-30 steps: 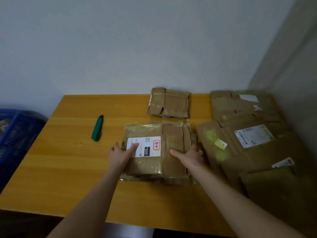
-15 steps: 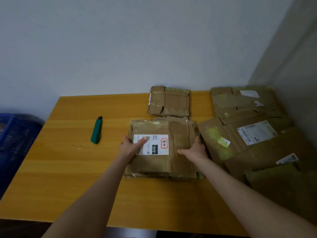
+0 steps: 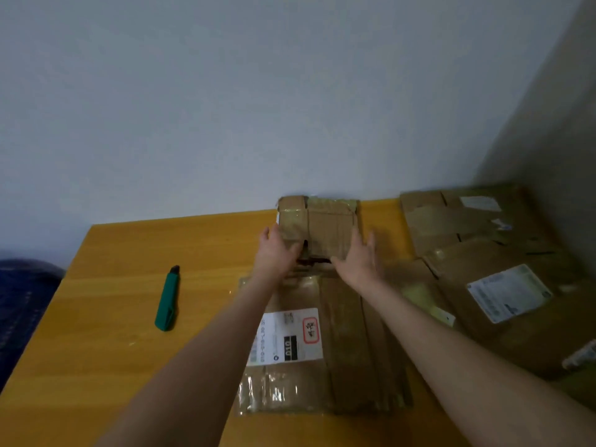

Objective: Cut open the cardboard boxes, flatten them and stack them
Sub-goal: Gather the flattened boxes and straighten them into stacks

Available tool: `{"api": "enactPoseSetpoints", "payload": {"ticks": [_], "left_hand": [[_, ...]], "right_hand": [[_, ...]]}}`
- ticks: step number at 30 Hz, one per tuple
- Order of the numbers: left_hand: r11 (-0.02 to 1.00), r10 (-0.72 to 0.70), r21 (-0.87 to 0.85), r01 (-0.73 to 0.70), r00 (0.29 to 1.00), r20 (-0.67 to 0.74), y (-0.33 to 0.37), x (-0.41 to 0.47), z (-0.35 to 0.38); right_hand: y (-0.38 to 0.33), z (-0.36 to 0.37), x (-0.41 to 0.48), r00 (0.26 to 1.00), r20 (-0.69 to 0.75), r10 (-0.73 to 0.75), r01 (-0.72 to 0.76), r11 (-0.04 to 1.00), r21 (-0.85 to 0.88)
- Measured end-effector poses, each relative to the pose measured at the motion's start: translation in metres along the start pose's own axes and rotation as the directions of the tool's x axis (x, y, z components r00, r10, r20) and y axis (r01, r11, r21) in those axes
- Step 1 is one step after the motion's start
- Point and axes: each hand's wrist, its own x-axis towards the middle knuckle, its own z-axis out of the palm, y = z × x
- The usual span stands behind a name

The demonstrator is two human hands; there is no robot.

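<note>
A small flattened cardboard box wrapped in tape is at the back of the wooden table, its near edge raised off the surface. My left hand grips its left side with the thumb on top. My right hand holds its right side, fingers along the edge and thumb at the near edge. In front of it a larger flattened box with a white label lies flat under my forearms. A green utility knife lies to the left, apart from both hands.
A pile of several flattened boxes with shipping labels fills the table's right side up to the corner wall. A dark blue crate stands beyond the table's left edge. Bare tabletop shows around the knife.
Both hands have left the large labelled box, which now lies flat, and reached forward to take hold of the small box at the back. The view has tilted upward.
</note>
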Motion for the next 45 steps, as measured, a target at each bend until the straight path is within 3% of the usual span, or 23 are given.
{"api": "enactPoseSetpoints", "payload": {"ticks": [5, 11, 14, 20, 25, 29, 33, 36, 38, 40, 42, 44, 45], "left_hand": [[0.949, -0.230, -0.188, 0.254, 0.963, 0.138, -0.004, 0.065, 0.006], [0.780, -0.289, -0.471, 0.411, 0.905, 0.312, -0.005, 0.088, 0.014], [0.767, -0.278, -0.527, 0.366, 0.930, 0.241, 0.001, 0.089, 0.006], [0.816, -0.186, -0.562, 0.138, 0.982, -0.029, 0.025, 0.065, -0.033], [0.884, -0.173, -0.466, 0.031, 0.949, -0.264, 0.024, -0.002, -0.066], [0.910, -0.194, -0.411, 0.046, 0.925, -0.326, 0.010, -0.077, -0.067], [0.944, -0.246, -0.300, 0.141, 0.904, -0.349, -0.012, -0.142, -0.053], [0.965, -0.220, -0.203, 0.167, 0.935, -0.279, -0.033, -0.171, -0.034], [0.988, -0.147, 0.017, 0.152, 0.974, -0.175, -0.048, -0.180, -0.020], [0.957, -0.022, 0.286, 0.042, 0.997, -0.071, -0.059, -0.186, -0.008], [0.831, 0.167, 0.539, -0.135, 0.986, -0.010, -0.062, -0.189, 0.003], [0.680, 0.286, 0.681, -0.272, 0.954, 0.095, -0.059, -0.190, 0.010], [0.671, 0.267, 0.672, -0.313, 0.948, 0.175, -0.057, -0.189, 0.012]], "right_hand": [[-0.003, 0.007, 0.066, 0.960, 0.165, 0.225, -0.270, 0.900, 0.344], [-0.004, 0.011, 0.096, 0.938, 0.198, 0.286, -0.348, 0.764, 0.544], [-0.004, -0.002, 0.100, 0.946, 0.148, 0.288, -0.319, 0.754, 0.574], [-0.029, -0.035, 0.070, 0.993, -0.034, 0.117, -0.072, 0.788, 0.611], [-0.036, -0.055, 0.003, 0.995, -0.096, 0.000, 0.062, 0.764, 0.643], [-0.019, -0.056, -0.062, 0.996, -0.078, -0.049, 0.088, 0.767, 0.636], [0.009, -0.039, -0.119, 0.995, -0.086, -0.058, 0.094, 0.852, 0.515], [0.032, -0.022, -0.149, 0.995, -0.072, -0.069, 0.086, 0.960, 0.265], [0.045, -0.013, -0.161, 0.997, 0.028, -0.068, 0.068, 0.998, 0.018], [0.052, -0.007, -0.166, 0.992, 0.064, -0.111, 0.122, 0.968, -0.221], [0.055, -0.003, -0.168, 0.967, 0.069, -0.246, 0.254, 0.891, -0.375], [0.056, 0.003, -0.169, 0.910, 0.147, -0.388, 0.409, 0.776, -0.480], [0.057, 0.007, -0.169, 0.880, 0.220, -0.421, 0.472, 0.726, -0.500]]}}
